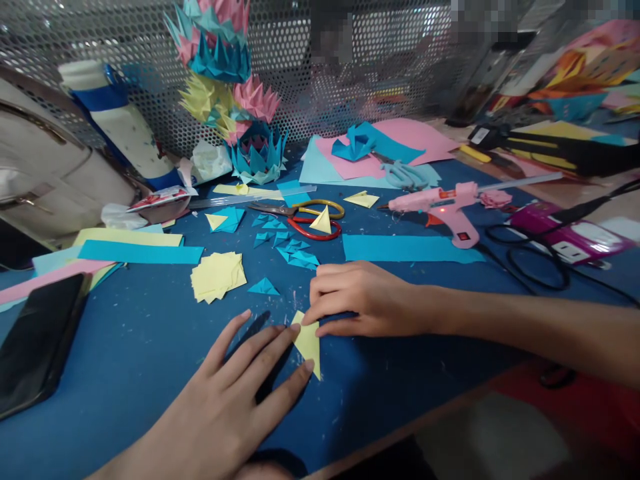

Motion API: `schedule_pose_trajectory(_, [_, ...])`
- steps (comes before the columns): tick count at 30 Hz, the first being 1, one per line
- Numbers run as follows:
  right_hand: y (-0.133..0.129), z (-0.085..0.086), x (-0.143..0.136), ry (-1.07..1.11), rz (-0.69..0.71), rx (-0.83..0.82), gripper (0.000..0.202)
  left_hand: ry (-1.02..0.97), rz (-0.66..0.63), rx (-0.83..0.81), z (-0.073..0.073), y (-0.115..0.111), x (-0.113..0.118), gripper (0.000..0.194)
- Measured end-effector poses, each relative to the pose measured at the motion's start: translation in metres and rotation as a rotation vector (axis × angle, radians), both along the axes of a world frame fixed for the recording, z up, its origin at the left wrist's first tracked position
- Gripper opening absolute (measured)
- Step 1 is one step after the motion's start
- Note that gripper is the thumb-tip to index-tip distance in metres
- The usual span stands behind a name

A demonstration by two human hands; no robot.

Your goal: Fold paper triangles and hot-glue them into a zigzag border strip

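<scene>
A folded piece of yellow paper [309, 347] lies on the blue table between my hands, its long point toward me. My left hand [235, 393] is spread, with the tips of its fingers and thumb resting on the paper's left edge. On the paper's upper right side, my right hand [363, 299] presses with fingers bent and close together; part of the paper is hidden under them. Just beyond are a stack of yellow paper squares [218, 276], a small blue folded triangle [264, 287] and several more blue folded pieces [295, 253].
Scissors [315, 227] with red and yellow handles lie ahead, a yellow folded triangle on them. A pink glue gun [450, 207] with a black cord sits right, near a blue paper strip [410, 248]. A phone [43, 340] lies left; a folded-paper tower [257, 153] stands behind.
</scene>
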State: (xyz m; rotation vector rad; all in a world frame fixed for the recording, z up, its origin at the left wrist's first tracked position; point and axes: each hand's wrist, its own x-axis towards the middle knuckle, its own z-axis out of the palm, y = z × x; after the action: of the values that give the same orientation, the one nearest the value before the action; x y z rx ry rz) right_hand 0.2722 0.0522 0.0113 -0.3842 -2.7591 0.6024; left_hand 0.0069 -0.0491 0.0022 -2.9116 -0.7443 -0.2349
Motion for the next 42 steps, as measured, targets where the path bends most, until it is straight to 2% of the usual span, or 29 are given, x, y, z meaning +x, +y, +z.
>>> schedule_pose_trajectory(3, [-0.003, 0.0, -0.004, -0.008, -0.061, -0.17, 0.023, -0.002, -0.039, 0.014, -0.001, 0.001, 0.0, 0.084])
schedule_pose_trajectory(5, [-0.005, 0.0, -0.007, -0.023, -0.1, -0.244, 0.021, 0.007, -0.021, 0.009, 0.0, 0.0, 0.0, 0.085])
schedule_pose_trajectory(12, [-0.008, 0.001, -0.008, -0.058, -0.151, -0.305, 0.019, 0.015, 0.021, -0.021, 0.003, -0.004, 0.003, 0.09])
schedule_pose_trajectory(14, [-0.005, 0.004, -0.007, -0.06, -0.109, -0.32, 0.017, 0.013, 0.027, -0.016, 0.003, -0.004, 0.003, 0.089])
schedule_pose_trajectory(18, [0.007, 0.009, -0.003, -0.046, 0.089, -0.368, 0.011, 0.003, 0.04, -0.011, 0.003, -0.004, 0.004, 0.084])
schedule_pose_trajectory(20, [0.013, 0.009, 0.0, -0.032, 0.162, -0.335, 0.011, -0.014, 0.01, -0.007, 0.002, -0.002, 0.005, 0.084])
schedule_pose_trajectory(23, [0.018, 0.007, 0.004, -0.023, 0.202, -0.248, 0.012, -0.005, -0.067, -0.025, 0.002, 0.002, 0.005, 0.086])
schedule_pose_trajectory(26, [0.018, 0.005, 0.004, -0.021, 0.212, -0.213, 0.016, 0.023, -0.078, -0.067, 0.002, 0.004, 0.006, 0.088])
schedule_pose_trajectory(32, [0.013, 0.005, 0.0, -0.061, 0.125, -0.288, 0.017, 0.004, -0.024, -0.097, 0.001, 0.002, 0.01, 0.085])
schedule_pose_trajectory(36, [0.008, 0.005, -0.003, -0.087, 0.055, -0.309, 0.015, 0.011, -0.036, -0.09, 0.001, 0.001, 0.011, 0.085])
schedule_pose_trajectory(42, [0.001, 0.003, -0.005, -0.111, -0.024, -0.262, 0.015, 0.013, -0.039, -0.083, 0.001, 0.001, 0.01, 0.085])
